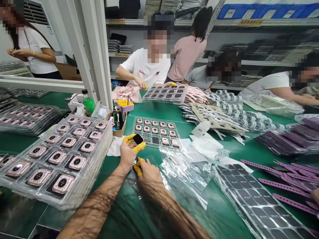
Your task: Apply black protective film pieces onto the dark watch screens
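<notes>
Left hand (127, 154): I pinch one dark-screened watch (138, 139).
Right hand (150, 172): fingers curled; its hold I cannot tell.
Shirt (141, 63): red letters, unreadable.

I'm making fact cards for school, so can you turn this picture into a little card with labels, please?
Place: green table with other people around it
Left hand: holds a small dark-faced watch with no strap
Right hand: close by, low over the table; can't tell what it holds
Fingertips: yellow covers on some
In front: clear tray of pink watches
Left side: tall tray stack, more pink watches on top
Right side: purple straps
</notes>
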